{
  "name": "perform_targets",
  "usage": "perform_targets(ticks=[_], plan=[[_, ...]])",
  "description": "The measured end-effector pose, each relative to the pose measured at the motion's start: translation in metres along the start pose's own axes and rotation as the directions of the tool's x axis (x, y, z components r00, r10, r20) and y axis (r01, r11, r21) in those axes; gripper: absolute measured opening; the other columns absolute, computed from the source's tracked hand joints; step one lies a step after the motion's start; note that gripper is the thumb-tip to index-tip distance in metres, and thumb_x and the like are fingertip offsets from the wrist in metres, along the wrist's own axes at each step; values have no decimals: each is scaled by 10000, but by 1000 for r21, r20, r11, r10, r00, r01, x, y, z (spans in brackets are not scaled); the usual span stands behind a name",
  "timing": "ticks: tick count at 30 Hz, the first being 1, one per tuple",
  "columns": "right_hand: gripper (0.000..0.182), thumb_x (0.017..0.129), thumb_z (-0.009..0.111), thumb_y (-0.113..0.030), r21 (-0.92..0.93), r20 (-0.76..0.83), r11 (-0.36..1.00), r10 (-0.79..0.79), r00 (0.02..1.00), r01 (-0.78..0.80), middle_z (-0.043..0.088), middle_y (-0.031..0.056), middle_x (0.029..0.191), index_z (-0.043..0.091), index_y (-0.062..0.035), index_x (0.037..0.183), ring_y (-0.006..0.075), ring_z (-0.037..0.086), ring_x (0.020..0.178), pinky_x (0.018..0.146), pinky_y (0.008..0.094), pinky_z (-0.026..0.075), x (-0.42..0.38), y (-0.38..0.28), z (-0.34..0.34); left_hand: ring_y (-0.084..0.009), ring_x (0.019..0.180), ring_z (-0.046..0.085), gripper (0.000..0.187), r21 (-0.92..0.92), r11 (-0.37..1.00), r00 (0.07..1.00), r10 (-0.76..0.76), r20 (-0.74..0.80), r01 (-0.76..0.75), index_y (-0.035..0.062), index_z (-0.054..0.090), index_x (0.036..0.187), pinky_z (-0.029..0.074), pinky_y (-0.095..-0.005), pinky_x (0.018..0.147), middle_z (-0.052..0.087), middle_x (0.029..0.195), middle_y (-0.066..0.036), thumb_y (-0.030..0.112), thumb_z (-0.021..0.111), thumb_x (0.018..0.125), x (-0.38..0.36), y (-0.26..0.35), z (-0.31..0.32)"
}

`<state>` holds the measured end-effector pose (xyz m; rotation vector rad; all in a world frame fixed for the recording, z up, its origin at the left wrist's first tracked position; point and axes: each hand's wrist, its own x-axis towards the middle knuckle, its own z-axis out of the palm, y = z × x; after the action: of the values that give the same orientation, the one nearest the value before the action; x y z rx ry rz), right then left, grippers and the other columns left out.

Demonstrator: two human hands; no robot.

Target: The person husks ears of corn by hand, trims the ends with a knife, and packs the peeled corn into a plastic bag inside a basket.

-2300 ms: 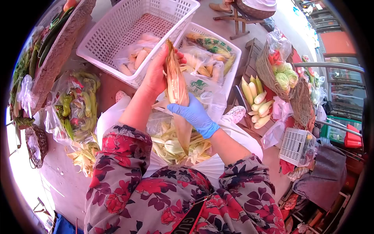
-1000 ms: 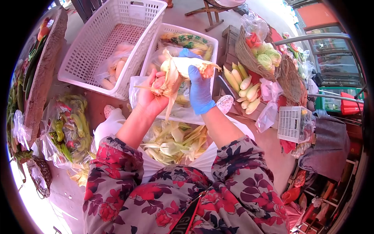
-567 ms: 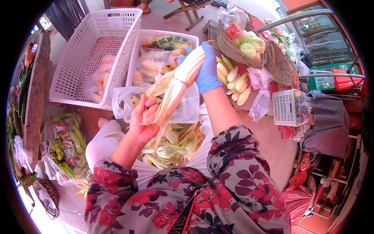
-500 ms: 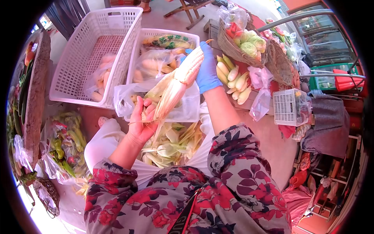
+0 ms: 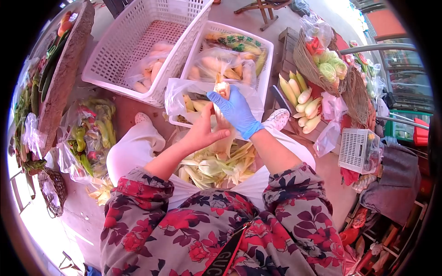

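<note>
An ear of corn (image 5: 222, 90) points away from me over the front crate, its tip upward and pale husk (image 5: 223, 146) hanging from its lower end. My right hand (image 5: 237, 110), in a blue glove, is wrapped round the ear from the right. Against its lower left side is my bare left hand (image 5: 202, 132), thumb across the husk and fingers along the ear; their exact grip is partly hidden. Peeled husks (image 5: 216, 168) lie heaped between my knees. A plastic-lined white crate (image 5: 269, 60) in front holds bagged corn (image 5: 221, 64) and loose ears (image 5: 195, 104).
A larger white crate (image 5: 103, 76) stands at the left with a bag of corn (image 5: 152, 69). Several pale ears (image 5: 306, 103) lie at the right beside a wicker basket (image 5: 306, 62) of cabbages. A bag of peppers (image 5: 87, 138) and a stone ledge (image 5: 64, 76) are at the left.
The ear has come down and turned from slanted to nearly upright in view. My right hand has shifted from its tip to its middle; my left hand has moved right and turned over.
</note>
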<state>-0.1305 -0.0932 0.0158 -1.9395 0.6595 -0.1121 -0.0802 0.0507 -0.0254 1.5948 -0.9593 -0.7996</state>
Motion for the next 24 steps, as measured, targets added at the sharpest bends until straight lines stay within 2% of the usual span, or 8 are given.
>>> perform_targets(ticks=[1, 4, 8, 11, 14, 17, 20, 24], plan=[[534, 847, 568, -474, 121, -89, 991, -38, 995, 48, 610, 191, 881, 548, 42, 980, 263, 606, 815, 729, 343, 461, -2, 1, 7, -197, 1134, 457, 740, -85, 996, 1000, -12, -25, 10, -1, 230, 1325, 379, -335, 952, 435, 1241, -144, 209, 699, 794, 5, 2, 7], [432, 914, 514, -362, 441, -185, 889, -49, 982, 127, 619, 146, 923, 545, 50, 1042, 211, 590, 829, 745, 315, 457, 8, 4, 19, -170, 1183, 401, 819, -319, 945, 987, 24, -159, -74, 9, 157, 1341, 367, -327, 971, 385, 1281, -114, 173, 724, 773, 30, -7, 13], [371, 944, 473, -322, 555, -262, 826, 60, 963, 99, 612, 54, 926, 562, 19, 1062, 123, 562, 807, 723, 257, 458, 10, -9, 11, -168, 1154, 428, 801, -546, 827, 985, 52, -162, -134, 21, 156, 1321, 379, -324, 963, 413, 1254, -111, 117, 724, 764, 40, 5, 8], [355, 948, 467, -322, 600, -227, 799, 219, 949, -42, 601, 31, 909, 580, 5, 1030, 95, 544, 795, 707, 235, 455, 13, -13, 9, -149, 1150, 425, 711, -687, 725, 995, -22, -99, -52, 40, 198, 1320, 384, -319, 952, 423, 1248, -72, 197, 678, 820, 34, 11, 7], [351, 947, 467, -324, 744, -147, 664, 267, 952, -71, 601, 29, 897, 589, 2, 996, 91, 540, 787, 698, 236, 455, 13, -7, 13, -133, 1137, 428, 615, -756, 650, 982, -180, -54, 78, 56, 269, 1317, 391, -304, 934, 443, 1234, -38, 288, 617, 866, 30, 7, 1], [323, 943, 478, -301, 664, -164, 748, 133, 977, 10, 600, 24, 897, 588, -2, 990, 93, 547, 785, 692, 237, 459, 11, -15, 13, -118, 1123, 432, 567, -780, 626, 987, -118, -109, -11, 64, 327, 1312, 396, -292, 919, 454, 1231, -18, 341, 578, 886, 31, 10, 2], [313, 940, 484, -303, 726, -7, 687, 49, 999, -29, 601, 19, 894, 586, -11, 990, 93, 553, 782, 688, 242, 465, 5, -37, 3, -113, 1087, 461, 540, -840, 533, 987, -162, 19, 104, 64, 351, 1309, 405, -288, 905, 473, 1214, -25, 306, 585, 887, 34, 12, -7], [322, 943, 474, -319, 791, -145, 611, 235, 961, -30, 600, 21, 878, 595, -21, 952, 104, 559, 766, 685, 246, 467, 5, -28, 6, -131, 1088, 491, 493, -794, 577, 976, -199, 91, 192, 72, 365, 1298, 411, -297, 919, 494, 1213, -32, 307, 546, 905, 31, 13, -4]])
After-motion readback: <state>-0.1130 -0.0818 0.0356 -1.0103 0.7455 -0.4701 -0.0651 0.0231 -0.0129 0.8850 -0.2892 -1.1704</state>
